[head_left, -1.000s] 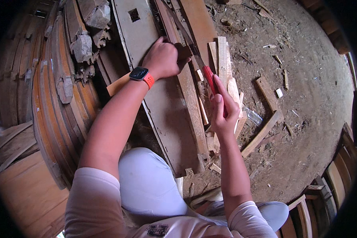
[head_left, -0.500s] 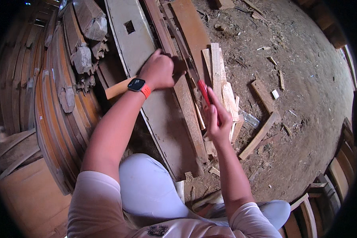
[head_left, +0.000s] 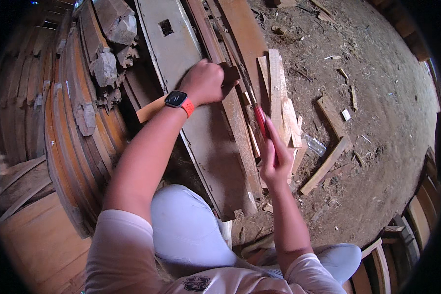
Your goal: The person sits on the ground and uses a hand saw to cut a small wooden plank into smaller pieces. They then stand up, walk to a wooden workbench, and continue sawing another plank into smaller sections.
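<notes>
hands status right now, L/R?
Left hand: closed, holding a brown wood piece.
Right hand: closed around the handle of a red-handled tool, one finger extended along it.

And there's the red-handled metal saw (head_left: 259,117), slanting up-left, blade right beside a dark-brown wooden piece (head_left: 231,73)!

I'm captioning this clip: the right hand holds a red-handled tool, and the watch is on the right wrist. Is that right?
One side is wrong: the head view shows the watch on the left wrist. The right hand does hold the red-handled tool.
</notes>
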{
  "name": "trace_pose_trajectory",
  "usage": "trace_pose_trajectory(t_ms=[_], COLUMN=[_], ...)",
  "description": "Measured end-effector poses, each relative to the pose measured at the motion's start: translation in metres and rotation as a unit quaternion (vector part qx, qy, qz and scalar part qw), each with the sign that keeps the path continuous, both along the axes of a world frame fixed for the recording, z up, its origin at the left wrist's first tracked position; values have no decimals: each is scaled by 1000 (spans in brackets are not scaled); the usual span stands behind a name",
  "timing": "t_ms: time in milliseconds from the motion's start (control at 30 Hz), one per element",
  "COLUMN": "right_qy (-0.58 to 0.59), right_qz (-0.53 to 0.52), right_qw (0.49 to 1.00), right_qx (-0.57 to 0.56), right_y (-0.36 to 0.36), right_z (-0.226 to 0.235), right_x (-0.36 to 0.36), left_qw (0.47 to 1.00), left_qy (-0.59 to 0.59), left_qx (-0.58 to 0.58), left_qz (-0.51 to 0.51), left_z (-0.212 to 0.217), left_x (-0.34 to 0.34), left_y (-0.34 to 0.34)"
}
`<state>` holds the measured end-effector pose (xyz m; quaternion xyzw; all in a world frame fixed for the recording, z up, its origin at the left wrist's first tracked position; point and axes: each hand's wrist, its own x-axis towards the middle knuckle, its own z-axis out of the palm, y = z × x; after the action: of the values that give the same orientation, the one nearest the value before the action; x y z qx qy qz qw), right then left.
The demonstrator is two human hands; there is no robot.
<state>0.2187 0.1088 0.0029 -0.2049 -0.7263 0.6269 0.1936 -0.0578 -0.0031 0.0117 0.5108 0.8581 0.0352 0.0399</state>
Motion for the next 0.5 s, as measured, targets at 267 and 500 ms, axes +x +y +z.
trace_pose_trajectory(t_ms=[267, 500], right_qy=[-3, -7], right_qz=[-15, -28], right_qw=[998, 999], right_qx=[-53, -31], right_y=[9, -5], right_z=[7, -9], right_x=[-35, 43], left_qw=[999, 999], left_qy=[17, -12], left_qx=[-27, 15], left_qz=[11, 46], left_z=[15, 7], left_x=[7, 6], left_y=[6, -1])
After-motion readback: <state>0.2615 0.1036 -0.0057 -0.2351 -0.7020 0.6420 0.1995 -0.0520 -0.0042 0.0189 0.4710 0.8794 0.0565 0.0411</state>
